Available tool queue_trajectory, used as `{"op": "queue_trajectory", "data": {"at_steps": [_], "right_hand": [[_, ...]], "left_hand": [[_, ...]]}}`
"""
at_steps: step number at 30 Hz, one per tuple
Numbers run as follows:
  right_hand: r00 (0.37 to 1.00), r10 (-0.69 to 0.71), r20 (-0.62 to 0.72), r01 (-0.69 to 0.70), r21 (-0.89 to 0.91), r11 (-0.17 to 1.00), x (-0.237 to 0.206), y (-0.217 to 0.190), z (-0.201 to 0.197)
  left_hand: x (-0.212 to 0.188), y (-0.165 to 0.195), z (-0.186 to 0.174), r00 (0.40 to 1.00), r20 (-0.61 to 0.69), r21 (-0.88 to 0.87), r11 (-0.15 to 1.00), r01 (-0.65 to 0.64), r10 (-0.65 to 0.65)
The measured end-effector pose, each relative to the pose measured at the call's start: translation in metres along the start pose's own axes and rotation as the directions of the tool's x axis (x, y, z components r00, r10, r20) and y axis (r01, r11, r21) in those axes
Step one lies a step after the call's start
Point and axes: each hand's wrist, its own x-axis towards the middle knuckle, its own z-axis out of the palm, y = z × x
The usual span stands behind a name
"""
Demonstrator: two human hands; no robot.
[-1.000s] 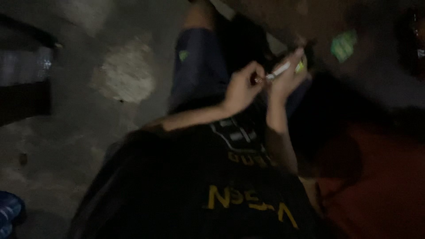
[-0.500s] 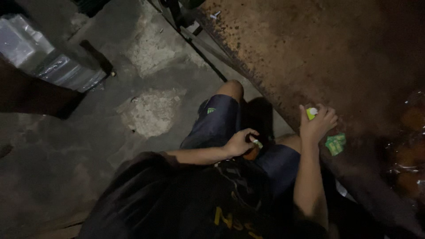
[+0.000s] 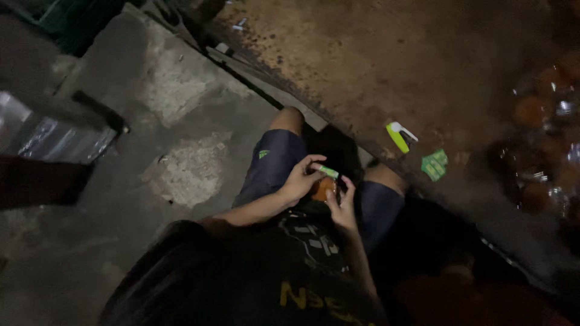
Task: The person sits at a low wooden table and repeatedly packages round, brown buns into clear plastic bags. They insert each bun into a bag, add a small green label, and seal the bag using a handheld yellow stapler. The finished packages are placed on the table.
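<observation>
Orange and rounded, a small packet-like item (image 3: 322,188) sits between both hands over the seated person's lap, held close to the body, probably so the fingers can work on its top. It looks glossy, like clear film around something soft; the dim light hides any finer detail.

Left hand (image 3: 300,179): closed on a thin green strip (image 3: 329,172), pinched at the item's upper edge. The strip is flat and narrow, paper or card.

Right hand (image 3: 343,205): cupped against the item's right side, fingers curled, steadying it from below. The two hands are together, nearly touching.

Rust-brown work surface (image 3: 386,66): rough, speckled and matt, running diagonally past the knees. Near its front edge lies a yellow-green stapler (image 3: 399,136) with a white upper arm, within easy reach of the right hand. Just beside it, also by the front edge, is a small stack of green strips (image 3: 435,164). Towards the surface's right edge, more orange packets in shiny wrap (image 3: 538,121) are heaped, blurred.

Concrete floor (image 3: 181,139): grey, patched and uneven.
</observation>
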Motion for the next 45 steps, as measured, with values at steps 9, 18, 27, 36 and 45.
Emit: {"op": "queue_trajectory", "data": {"at_steps": [9, 18, 27, 36, 45], "right_hand": [[0.612, -0.297, -0.733, 0.413, -0.024, 0.91, -0.028, -0.064, -0.139], [0.353, -0.442, -0.825, 0.437, -0.273, 0.857, -0.022, -0.088, -0.209], [0.761, -0.158, -0.629, 0.291, 0.113, 0.95, 0.016, -0.073, -0.144], [0.914, -0.282, -0.292, 0.117, -0.476, 0.872, -0.007, -0.035, -0.045], [0.85, -0.354, -0.39, -0.006, -0.679, 0.734, 0.003, -0.061, -0.034]], "left_hand": [[0.004, -0.025, 0.001, 0.977, 0.133, -0.01, 0.985, 0.171, -0.168], [0.005, -0.077, -0.016, 0.952, 0.28, 0.375, 0.927, 0.009, -0.123], [-0.004, -0.062, -0.015, 0.951, 0.288, 0.415, 0.91, -0.015, -0.115], [0.002, -0.062, -0.018, 0.957, 0.283, 0.581, 0.806, -0.114, -0.069], [-0.007, -0.041, -0.01, 0.947, 0.313, 0.628, 0.764, -0.148, -0.073]]}}
